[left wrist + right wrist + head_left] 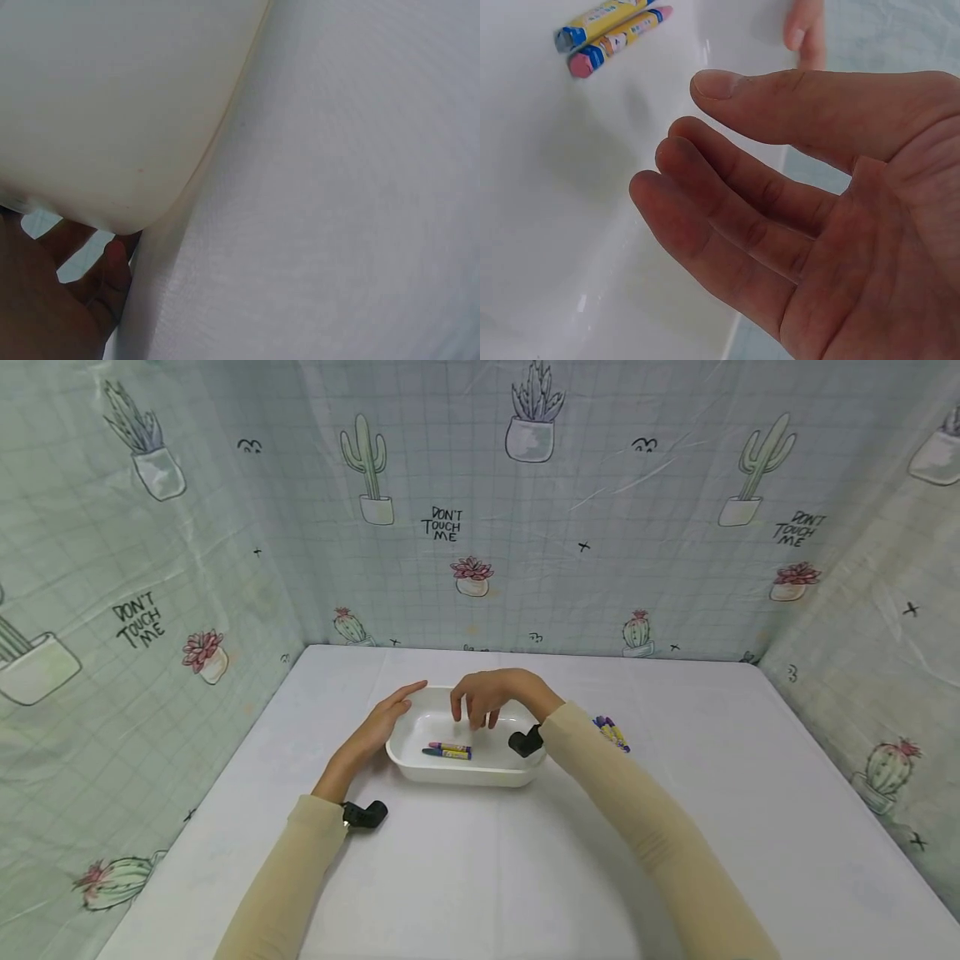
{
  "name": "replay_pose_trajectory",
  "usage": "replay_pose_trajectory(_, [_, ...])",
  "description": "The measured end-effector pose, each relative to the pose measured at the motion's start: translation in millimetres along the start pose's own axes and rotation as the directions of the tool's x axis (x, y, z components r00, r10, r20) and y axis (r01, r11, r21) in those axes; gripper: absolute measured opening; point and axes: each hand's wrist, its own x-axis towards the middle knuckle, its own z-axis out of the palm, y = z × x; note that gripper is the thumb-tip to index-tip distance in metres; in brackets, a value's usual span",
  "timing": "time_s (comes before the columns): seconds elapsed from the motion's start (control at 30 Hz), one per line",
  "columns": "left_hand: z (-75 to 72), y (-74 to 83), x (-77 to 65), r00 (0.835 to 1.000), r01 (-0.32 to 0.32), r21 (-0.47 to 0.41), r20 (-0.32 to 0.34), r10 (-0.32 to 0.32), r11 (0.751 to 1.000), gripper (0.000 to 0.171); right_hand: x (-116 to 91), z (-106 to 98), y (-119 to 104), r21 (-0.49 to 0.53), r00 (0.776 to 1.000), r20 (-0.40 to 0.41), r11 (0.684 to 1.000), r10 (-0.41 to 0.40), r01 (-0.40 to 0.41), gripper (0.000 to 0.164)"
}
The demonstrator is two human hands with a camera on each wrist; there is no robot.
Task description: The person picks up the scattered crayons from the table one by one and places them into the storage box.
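A white rectangular tray [457, 774] stands on the table. Two yellow-wrapped crayons lie side by side on its floor, a dark green one [447, 754] and a pink one [622, 41]. My left hand [378, 724] grips the tray's left end, its thumb at the rim and other fingers [112, 274] against the outer wall. Above the tray's middle hangs my right hand [486, 695], fingers loosely bent and apart from the thumb. Nothing is between them in the right wrist view, where the crayons lie beyond the fingertips.
Several more crayons [612, 732], with purple and blue ends, lie on the white table [450, 868] just right of the tray, partly behind the right sleeve. A cactus-print cloth [420, 468] stands behind the table and along both sides.
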Motion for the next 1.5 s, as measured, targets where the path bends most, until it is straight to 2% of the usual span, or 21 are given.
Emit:
replay_pose_trajectory(0.3, [2.4,0.4,-1.2,1.000,0.008,-0.034,0.011,-0.007,0.999,0.050,-28,-9,10,-0.025,0.999,-0.043,0.999,-0.028,0.027,0.037])
replay_pose_trajectory(0.67, [0.5,-1.1,0.6,1.000,-0.026,0.006,0.005,0.025,1.000,0.049,-64,-9,28,-0.054,0.981,-0.182,0.997,-0.069,0.060,0.031])
replay_pose_trajectory(0.8, [0.7,-1.9,1.2,0.999,-0.033,0.011,0.009,0.032,0.999,0.050,-80,-5,37,-0.059,0.953,-0.292,0.996,-0.082,0.068,0.023])
replay_pose_trajectory(1.07, [0.4,-4.9,2.0,1.000,-0.020,-0.006,0.004,0.020,1.000,0.049,-112,5,62,-0.045,0.871,-0.477,0.993,-0.116,0.108,0.017])
replay_pose_trajectory(1.2, [1.1,-5.1,2.8,1.000,-0.014,-0.006,0.005,0.014,1.000,0.049,-130,10,79,-0.029,0.839,-0.530,0.992,-0.122,0.125,0.016])
replay_pose_trajectory(1.37, [1.9,-3.5,1.7,1.000,-0.011,0.005,0.003,0.011,1.000,0.050,-150,19,100,0.001,0.807,-0.585,0.994,-0.086,0.106,0.016])
replay_pose_trajectory(1.5, [2.1,-2.8,1.1,1.000,-0.006,0.001,-0.002,0.006,1.000,0.049,-160,27,116,0.037,0.792,-0.609,0.996,-0.040,0.079,0.018])
